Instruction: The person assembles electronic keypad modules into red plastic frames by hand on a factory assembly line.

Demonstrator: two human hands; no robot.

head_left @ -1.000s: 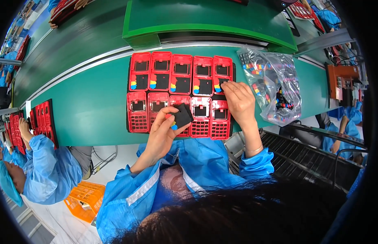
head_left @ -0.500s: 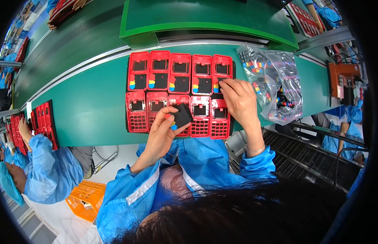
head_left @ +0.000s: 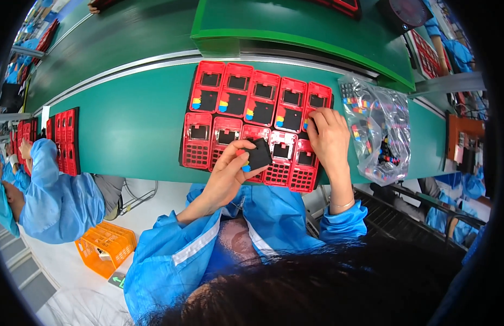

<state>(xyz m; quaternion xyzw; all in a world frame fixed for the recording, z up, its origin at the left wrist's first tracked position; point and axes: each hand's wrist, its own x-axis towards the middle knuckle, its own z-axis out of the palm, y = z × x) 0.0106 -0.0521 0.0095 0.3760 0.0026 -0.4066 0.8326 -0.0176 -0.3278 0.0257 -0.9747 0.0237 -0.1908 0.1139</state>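
Note:
Red plastic device housings [head_left: 264, 96] lie in two rows on a black tray [head_left: 182, 155]. My left hand [head_left: 228, 167] pinches a black rubber keypad [head_left: 259, 154] with red, yellow and blue keys along one side, just above the near row. At the far row's right end, my right hand [head_left: 330, 133] has its fingers closed over the lower part of a housing [head_left: 317, 98]. Its fingertips are on the keypad there, which they mostly hide. The other far-row housings have black keypads laid in them. Near-row housings show keypad openings, some hidden behind my left hand.
A clear plastic bag [head_left: 378, 130] of colourful keypads lies right of the tray on the green table [head_left: 127, 130]. Behind stands a green-edged raised shelf [head_left: 295, 32]. At left, a co-worker in blue [head_left: 62, 190] handles more red housings [head_left: 67, 141]. An orange crate [head_left: 106, 247] stands on the floor.
The whole view has shifted and tilted, so the tray and bag appear farther right. Both hands keep nearly the same places over the tray, the left one still holding the keypad.

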